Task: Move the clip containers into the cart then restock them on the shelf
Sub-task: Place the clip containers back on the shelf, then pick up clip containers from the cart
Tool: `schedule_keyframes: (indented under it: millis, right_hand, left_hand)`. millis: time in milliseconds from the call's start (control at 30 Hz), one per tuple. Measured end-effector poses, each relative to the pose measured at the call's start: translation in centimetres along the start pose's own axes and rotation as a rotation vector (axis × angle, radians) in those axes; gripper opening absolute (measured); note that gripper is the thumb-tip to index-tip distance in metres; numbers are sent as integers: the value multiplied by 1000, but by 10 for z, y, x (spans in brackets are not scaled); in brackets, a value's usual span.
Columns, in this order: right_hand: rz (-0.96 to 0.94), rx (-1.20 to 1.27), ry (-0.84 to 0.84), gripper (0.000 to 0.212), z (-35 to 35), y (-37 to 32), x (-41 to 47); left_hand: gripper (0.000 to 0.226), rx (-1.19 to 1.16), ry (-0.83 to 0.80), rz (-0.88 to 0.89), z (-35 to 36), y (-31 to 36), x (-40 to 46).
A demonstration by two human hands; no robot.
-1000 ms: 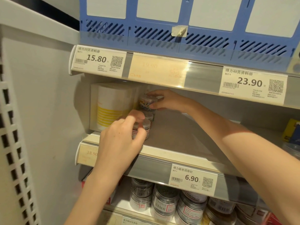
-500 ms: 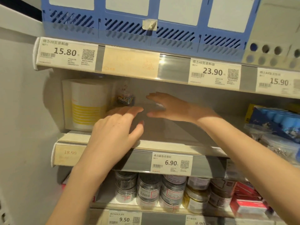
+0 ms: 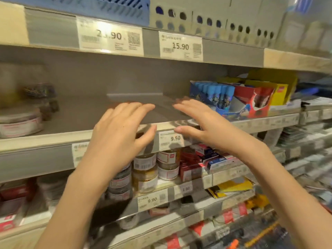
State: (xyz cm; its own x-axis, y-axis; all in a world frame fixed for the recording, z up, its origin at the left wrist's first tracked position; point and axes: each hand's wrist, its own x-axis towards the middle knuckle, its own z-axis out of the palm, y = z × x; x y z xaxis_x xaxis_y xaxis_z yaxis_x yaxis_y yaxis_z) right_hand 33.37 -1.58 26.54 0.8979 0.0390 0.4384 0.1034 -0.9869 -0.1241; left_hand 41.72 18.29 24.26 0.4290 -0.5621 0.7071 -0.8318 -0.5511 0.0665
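the left hand (image 3: 120, 135) is held up in front of the middle shelf (image 3: 93, 114) with its fingers spread and nearly straight, thumb out to the right, holding nothing. the right hand (image 3: 203, 124) is beside it, just apart, fingers straight and pointing left, also holding nothing. the fingertips of both reach over the shelf's front edge, and the two thumbs nearly face each other across a small gap in front of a price tag reading 9.50 (image 3: 171, 140).

the shelf board behind the hands is bare grey. far to the left on that same shelf sit the clip containers (image 3: 40, 90), small clear tubs with coloured clips inside, stacked at the back (they are blurred, so the count is hard to tell). in front of them lies a flat round tin (image 3: 19, 123) with a red-edged label.

to the right of the hands, on the same level, stand a blue display box (image 3: 213, 94) and a red carton (image 3: 255, 99), with a yellow box (image 3: 280, 92) behind.

on the shelf below, partly hidden by the left wrist, are stacked jars (image 3: 145, 171) with white labels, and red packets (image 3: 190, 168) beside them. above, the upper rail carries tags reading 15.90 (image 3: 180, 46) and one ending .90, under a blue basket (image 3: 115, 6).
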Motion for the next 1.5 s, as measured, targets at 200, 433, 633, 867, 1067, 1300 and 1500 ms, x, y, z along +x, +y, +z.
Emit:
schedule_keyframes:
  millis: [200, 433, 633, 867, 1067, 1300, 1500]
  right_hand:
    - [90, 21, 22, 74, -21, 60, -75]
    - [311, -48, -59, 74, -35, 142, -183]
    - [514, -19, -83, 79, -36, 199, -278]
    - [725, -19, -109, 85, -11, 242, -369]
    - [979, 105, -98, 82, 37, 269, -428]
    - [1276, 233, -107, 79, 111, 304, -491]
    - [1457, 318, -158, 79, 173, 318, -530]
  left_hand:
    - [51, -108, -12, 182, 48, 84, 23]
    - [52, -287, -37, 340, 110, 195, 36]
    - [56, -433, -181, 435, 186, 291, 26]
    - [63, -536, -424, 524, 272, 362, 5]
    - [63, -641, -611, 615, 351, 414, -18]
    - [62, -676, -834, 719, 448, 454, -53]
    - [64, -713, -1003, 761, 507, 465, -97]
